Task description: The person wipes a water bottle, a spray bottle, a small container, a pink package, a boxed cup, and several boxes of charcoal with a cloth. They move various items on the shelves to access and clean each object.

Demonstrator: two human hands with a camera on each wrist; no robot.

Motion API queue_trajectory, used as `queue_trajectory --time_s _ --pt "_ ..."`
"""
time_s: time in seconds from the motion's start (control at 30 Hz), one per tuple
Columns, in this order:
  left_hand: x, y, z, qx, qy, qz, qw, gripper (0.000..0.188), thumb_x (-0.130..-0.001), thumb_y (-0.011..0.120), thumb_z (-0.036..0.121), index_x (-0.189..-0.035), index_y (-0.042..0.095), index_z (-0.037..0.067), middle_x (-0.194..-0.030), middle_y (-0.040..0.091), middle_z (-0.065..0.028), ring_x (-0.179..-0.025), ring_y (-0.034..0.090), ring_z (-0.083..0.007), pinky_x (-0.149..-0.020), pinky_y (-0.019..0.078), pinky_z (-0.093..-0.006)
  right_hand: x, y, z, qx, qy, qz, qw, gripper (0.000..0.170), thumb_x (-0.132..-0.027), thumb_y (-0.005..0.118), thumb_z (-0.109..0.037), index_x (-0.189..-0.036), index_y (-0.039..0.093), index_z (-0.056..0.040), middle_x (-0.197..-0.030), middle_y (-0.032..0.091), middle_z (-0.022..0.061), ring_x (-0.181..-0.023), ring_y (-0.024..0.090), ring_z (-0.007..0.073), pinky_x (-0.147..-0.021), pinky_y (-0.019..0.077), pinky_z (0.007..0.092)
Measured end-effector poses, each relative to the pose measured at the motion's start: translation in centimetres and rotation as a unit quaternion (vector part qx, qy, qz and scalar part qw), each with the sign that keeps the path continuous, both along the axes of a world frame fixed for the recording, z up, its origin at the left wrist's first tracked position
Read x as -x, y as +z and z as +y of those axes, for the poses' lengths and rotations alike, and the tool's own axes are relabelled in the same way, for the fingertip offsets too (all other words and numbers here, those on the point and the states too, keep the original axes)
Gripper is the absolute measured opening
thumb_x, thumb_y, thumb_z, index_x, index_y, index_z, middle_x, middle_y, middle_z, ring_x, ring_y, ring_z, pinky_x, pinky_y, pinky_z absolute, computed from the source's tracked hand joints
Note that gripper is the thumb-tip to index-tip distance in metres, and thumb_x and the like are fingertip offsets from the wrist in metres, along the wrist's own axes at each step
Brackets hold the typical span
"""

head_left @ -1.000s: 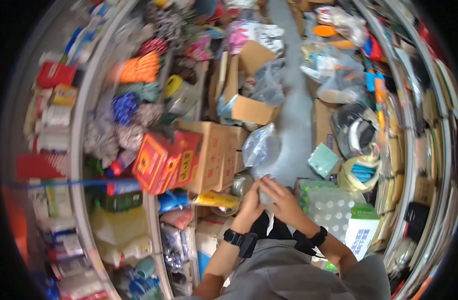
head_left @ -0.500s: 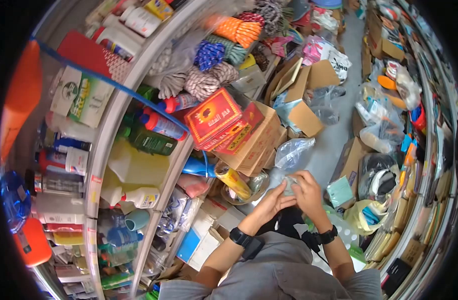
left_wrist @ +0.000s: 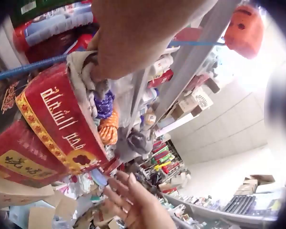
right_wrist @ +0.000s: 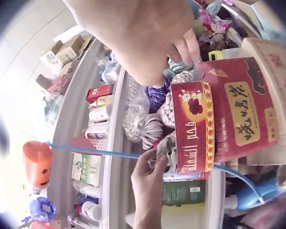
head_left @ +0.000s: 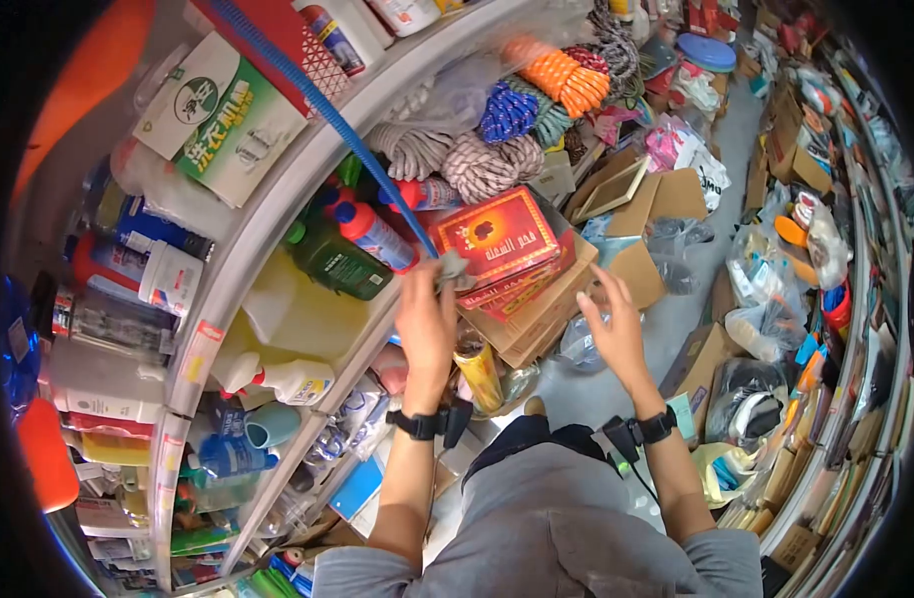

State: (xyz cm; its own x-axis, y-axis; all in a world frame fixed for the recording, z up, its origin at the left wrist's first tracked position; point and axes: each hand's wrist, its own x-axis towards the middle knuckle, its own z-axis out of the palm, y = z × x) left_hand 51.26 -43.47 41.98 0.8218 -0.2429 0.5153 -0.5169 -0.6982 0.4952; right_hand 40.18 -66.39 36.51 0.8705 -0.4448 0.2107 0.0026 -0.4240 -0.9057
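My left hand [head_left: 426, 324] pinches a crumpled grey cloth [head_left: 454, 271] between thumb and fingers. The cloth lies against the left end of a red box [head_left: 499, 237] with yellow lettering, and the right wrist view shows the cloth [right_wrist: 168, 150] right at that box's edge. Stacked beneath are another red box and brown cartons [head_left: 537, 324]. A thin blue hose [head_left: 352, 140] runs down behind the cloth. To the right of the boxes my right hand [head_left: 618, 327] is raised, fingers spread and holding nothing.
Shelves on the left carry bottles, a green-and-white packet [head_left: 223, 120] and bundled ropes [head_left: 567, 80]. A yellow roll [head_left: 479, 379] stands below the cartons. Open cardboard boxes [head_left: 666, 199] and plastic bags [head_left: 766, 269] line the narrow floor aisle [head_left: 666, 344].
Both hands were together with the cloth in front of my body. They have parted: the left has carried the cloth up and left to the red box. The head view has swung left.
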Motion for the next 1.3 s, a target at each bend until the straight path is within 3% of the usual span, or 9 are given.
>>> queue_trajectory --time_s 0.13,0.33,0.5,0.73,0.97,1.1,1.13,1.23,1.3 --pt "-2.6 -2.5 -1.9 -0.082 -0.033 -0.027 0.996 0.026 -0.088 0.059 0.004 -0.113 0.064 0.003 -0.124 0.059 -0.016 -0.106 0.06 -0.0361 -0.089 0.0498 -0.0417 -4.3 -0.7 0.0 -0.001 -0.014 0.021 1.0 0.044 -0.094 0.06 -0.027 -0.132 0.052 -0.0053 -0.125 0.055 0.015 -0.106 0.061 0.0275 -0.084 0.0498 0.0336" --pt "-3.8 -3.6 -2.6 -0.053 -0.053 -0.077 0.994 0.024 -0.088 0.059 0.004 -0.111 0.064 0.001 -0.123 0.06 -0.0167 -0.103 0.063 -0.0364 -0.087 0.0513 -0.0419 -6.9 -3.8 -0.8 -0.064 0.001 0.007 0.998 0.042 -0.095 0.059 -0.03 -0.129 0.056 -0.0047 -0.121 0.059 0.0132 -0.098 0.064 0.0217 -0.084 0.0498 0.0318" --pt "-7.3 -4.6 -5.7 -0.003 -0.07 -0.065 0.995 0.025 -0.087 0.06 0.007 -0.111 0.065 0.005 -0.121 0.062 -0.0152 -0.101 0.063 -0.0359 -0.084 0.0524 -0.0411 -7.6 -4.9 -1.3 -0.201 0.058 0.054 0.976 0.046 -0.096 0.058 -0.035 -0.13 0.055 -0.0042 -0.109 0.067 0.0126 -0.099 0.064 0.019 -0.086 0.0488 0.03" --pt "-7.7 -3.9 -10.5 0.025 -0.134 -0.029 0.99 0.026 -0.085 0.062 0.007 -0.111 0.065 0.004 -0.121 0.062 -0.015 -0.105 0.062 -0.0358 -0.088 0.0508 -0.0401 -8.2 -5.8 -2.9 -0.175 0.085 0.106 0.975 0.05 -0.094 0.06 -0.036 -0.131 0.054 -0.0026 -0.111 0.067 0.015 -0.098 0.066 0.0206 -0.088 0.0489 0.0307" --pt "-5.4 -2.7 -6.8 0.003 -0.128 0.014 0.992 0.024 -0.085 0.061 0.004 -0.109 0.065 0.005 -0.12 0.062 -0.0136 -0.108 0.06 -0.0344 -0.089 0.0502 -0.0389 -9.1 -4.4 -4.7 -0.141 0.141 0.075 0.977 0.054 -0.089 0.068 -0.031 -0.132 0.052 -0.0019 -0.117 0.065 0.0157 -0.102 0.066 0.0229 -0.089 0.0497 0.0327" --pt "-3.2 -2.6 -4.8 -0.01 -0.061 0.023 0.998 0.024 -0.085 0.06 0.003 -0.108 0.064 0.005 -0.115 0.064 -0.0132 -0.103 0.062 -0.0348 -0.084 0.0516 -0.0399 -9.3 -3.7 -5.3 -0.143 0.172 0.089 0.971 0.055 -0.088 0.069 -0.03 -0.132 0.053 -0.0018 -0.115 0.065 0.0156 -0.103 0.065 0.023 -0.09 0.0502 0.0333" --pt "-2.6 -2.2 -4.3 0.025 -0.052 0.041 0.997 0.024 -0.082 0.059 0.005 -0.106 0.064 0.004 -0.108 0.066 -0.0188 -0.103 0.062 -0.0368 -0.087 0.0503 -0.0417 -9.4 -3.6 -5.4 -0.143 0.177 0.098 0.969 0.054 -0.088 0.069 -0.03 -0.131 0.053 -0.0017 -0.115 0.066 0.0154 -0.104 0.065 0.0228 -0.09 0.0502 0.0331" --pt "0.0 -1.5 -2.3 0.098 0.14 0.174 0.97 0.024 -0.085 0.052 0.011 -0.106 0.062 0.004 -0.097 0.066 -0.0231 -0.091 0.065 -0.0348 -0.08 0.0503 -0.0392 -9.5 -3.5 -5.7 -0.136 0.184 0.082 0.97 0.049 -0.089 0.068 -0.027 -0.13 0.055 -0.0018 -0.113 0.066 0.0159 -0.103 0.065 0.0222 -0.089 0.0503 0.0327" --pt "1.1 -2.3 -0.6 0.198 0.196 0.17 0.945 0.022 -0.087 0.049 0.012 -0.104 0.062 0.003 -0.092 0.067 -0.021 -0.086 0.066 -0.0315 -0.078 0.0503 -0.0378 -9.3 -3.2 -5.7 -0.135 0.18 0.073 0.972 0.045 -0.09 0.066 -0.025 -0.129 0.056 -0.0033 -0.113 0.066 0.0155 -0.101 0.065 0.0212 -0.087 0.0505 0.0326"
